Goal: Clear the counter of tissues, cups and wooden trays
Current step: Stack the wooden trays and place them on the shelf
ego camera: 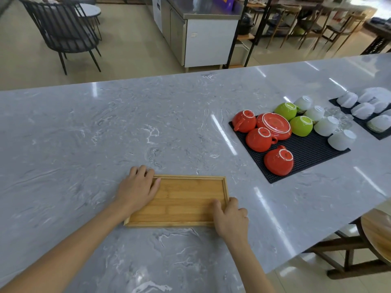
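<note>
While both hands sit at opposite ends of the wooden tray [182, 200], the grip looks only half made, and that is where trouble could start. The left hand [137, 188] lies mostly flat and open over the tray's far-left corner, fingers draped across the rim, not curled under it. The right hand [229, 216] is curled at the near-right corner, thumb on the tray's floor and fingers down the outside of the rim, so it appears to pinch that edge. If the lift begins from the right side alone, the tray may tip or slide out from under the flat left palm, since the polished grey surface [84, 134] gives little friction. A swing to the right could also carry it into the red cup [278, 160] standing upside down on the black mat [306, 149] nearby.

The tray itself is a shallow rectangle of pale, honey-coloured bamboo strips with a low raised rim, empty, lying flat on the surface near its front edge, well apart from the mat of upturned red, green and white cups.
</note>
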